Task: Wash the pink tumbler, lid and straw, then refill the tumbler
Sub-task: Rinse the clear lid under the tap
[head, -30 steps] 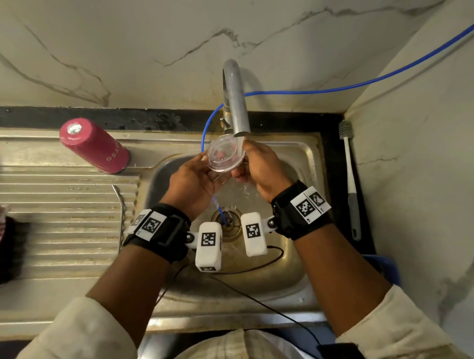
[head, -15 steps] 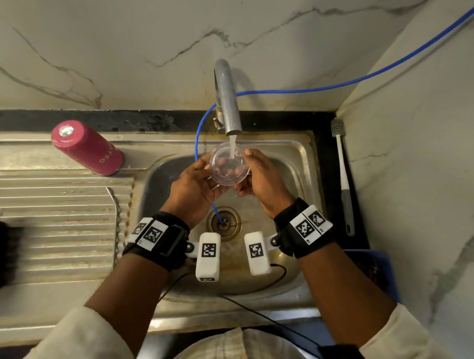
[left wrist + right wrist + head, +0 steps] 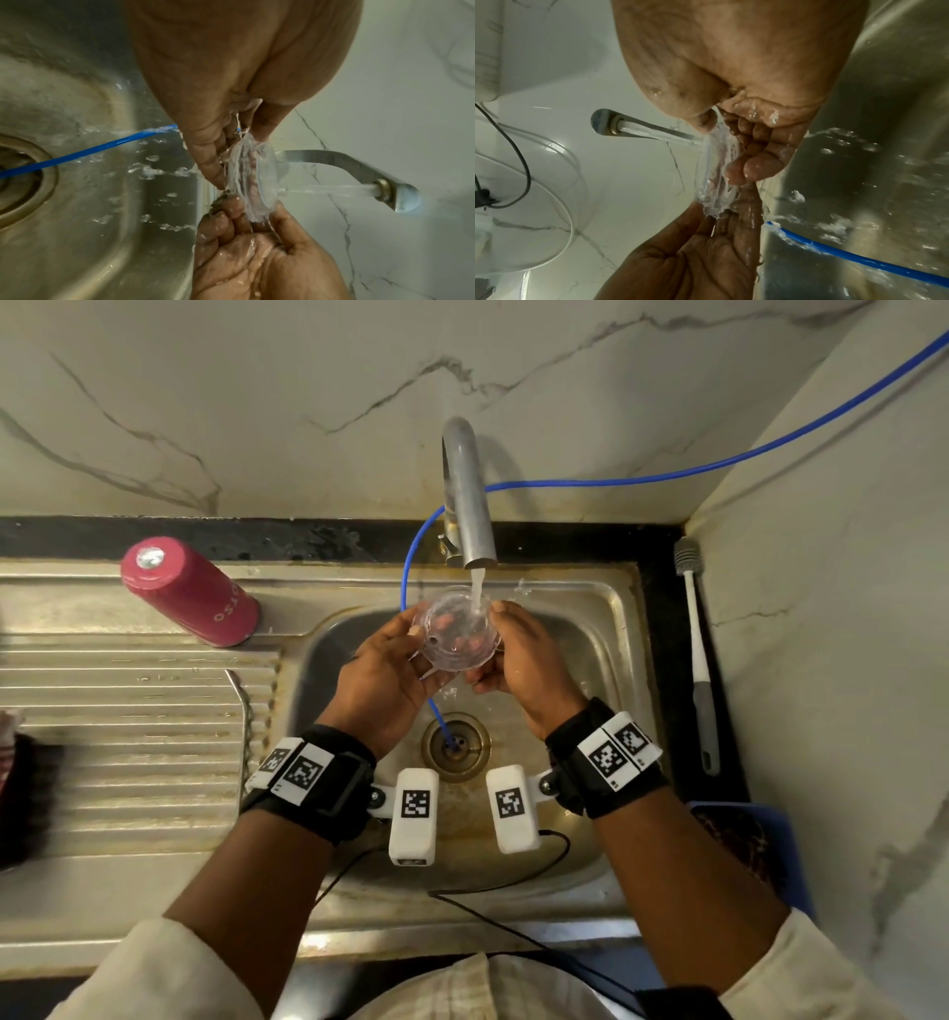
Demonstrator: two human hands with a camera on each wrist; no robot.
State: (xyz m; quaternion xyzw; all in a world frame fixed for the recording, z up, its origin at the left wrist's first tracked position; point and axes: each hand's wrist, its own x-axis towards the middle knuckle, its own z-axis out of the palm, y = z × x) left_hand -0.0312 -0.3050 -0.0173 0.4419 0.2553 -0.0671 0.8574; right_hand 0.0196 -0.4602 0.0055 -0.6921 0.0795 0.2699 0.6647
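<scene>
Since 1 s ago your hands dropped the clear lid lower, tap stream now hitting it | your left hand and right hand both pinch its rim over the sink | pink tumbler upside down on drainboard, well left.

Pale marble wall with grey veins runs behind the steel sink and turns a corner along the right. A black stone strip edges the wall's foot. The ribbed drainboard stretches left of the basin. A blue hose crosses the wall and drops to the drain. The light is dim and warm.
</scene>
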